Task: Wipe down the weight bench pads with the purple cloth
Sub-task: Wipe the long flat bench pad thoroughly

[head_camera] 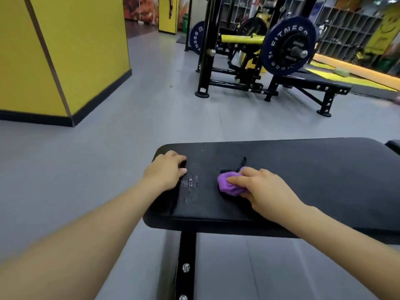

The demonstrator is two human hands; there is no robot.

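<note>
Your right hand [262, 189] is curled round the purple cloth [229, 184], which is bunched into a wad and pressed onto the black bench pad [303, 180] near its left end, roughly mid-width. Your left hand [166, 172] lies on the pad's far-left corner, fingers bent over the surface and holding nothing. Between the two hands the pad shows a cracked, whitish worn patch [191, 185]. A thin dark strap or tear [242, 163] lies just beyond the cloth, touching it; which of the two it is cannot be told. A second dark pad edge [394, 145] shows at the far right. Below the pad, a black steel leg [184, 265] with two bolts runs down toward the near edge. The floor [108, 148] is grey. Far left stands a yellow pillar [65, 50] with a black base. Far centre-right, well apart from your pad, a black rack [207, 50] carries a barbell with a dark blue plate [287, 45], with another flat bench [313, 83] beneath it. Grey cubby shelves [346, 27] line the far right wall.
</note>
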